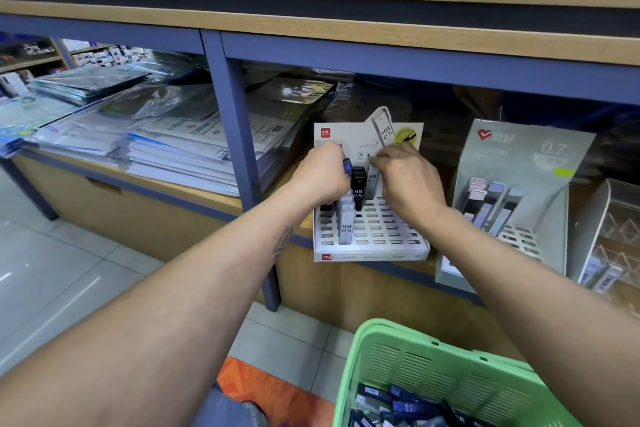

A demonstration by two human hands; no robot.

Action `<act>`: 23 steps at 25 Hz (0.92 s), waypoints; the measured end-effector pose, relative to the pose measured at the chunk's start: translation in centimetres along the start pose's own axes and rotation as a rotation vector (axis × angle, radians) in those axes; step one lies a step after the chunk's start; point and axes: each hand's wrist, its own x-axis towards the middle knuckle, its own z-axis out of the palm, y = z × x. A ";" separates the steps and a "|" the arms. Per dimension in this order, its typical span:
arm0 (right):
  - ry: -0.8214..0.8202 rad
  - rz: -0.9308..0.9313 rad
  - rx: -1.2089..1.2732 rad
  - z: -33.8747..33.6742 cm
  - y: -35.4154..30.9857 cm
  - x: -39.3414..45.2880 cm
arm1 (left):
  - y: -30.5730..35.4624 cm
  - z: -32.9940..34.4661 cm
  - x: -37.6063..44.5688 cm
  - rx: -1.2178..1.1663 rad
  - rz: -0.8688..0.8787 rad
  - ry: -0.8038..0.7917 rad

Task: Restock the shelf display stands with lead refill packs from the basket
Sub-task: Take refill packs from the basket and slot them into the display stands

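Refill packs are lying in a loose heap in the green basket at 5 o'clock, dark blue and black ones mixed together. More packs are standing in the white stand at the middle of the view, which is sitting on the edge of the wooden shelf: a row of white HB 0.5 packs is running up its left side, with a black HB 0.5 pack upright at 12 o'clock from that row and another pale pack just to its right. Most slots of the stand's grid toward 3 o'clock are showing bare. Both hands are working at the back of the stand, in front of its printed card. The left hand is curling its fingers around a blue pack, whose end is poking out on the thumb side; whether it is holding more packs I cannot tell. The right hand is reaching in from 3 o'clock with its fingers bent down behind the standing packs; its fingertips are hidden, so whether it is pinching anything I cannot tell. A grey stand marked 0.7 is sitting near, at 3 o'clock from the white one, holding pale and lilac packs. A clear stand is sitting beside it at the right edge. Stacks of wrapped paper are lying on the shelf at 9 o'clock, beyond the blue post.
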 end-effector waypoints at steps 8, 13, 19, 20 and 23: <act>-0.105 -0.026 0.013 -0.4 -0.7 -0.6 | -0.2 -0.1 0.0 -0.024 0.000 -0.033; -0.010 0.308 0.891 -3.0 -1.7 0.2 | -0.3 -0.7 -0.4 -0.176 0.050 -0.022; -0.073 0.289 1.196 -4.5 -2.8 -0.5 | 0.0 -2.1 -2.4 -0.481 0.096 -0.260; -0.054 0.336 1.219 -4.5 -2.6 -0.4 | -0.3 -2.4 -2.6 -0.526 0.072 -0.304; -0.021 0.461 1.286 -4.6 -2.1 -0.1 | -1.7 -3.2 -2.8 -0.553 -0.023 -0.318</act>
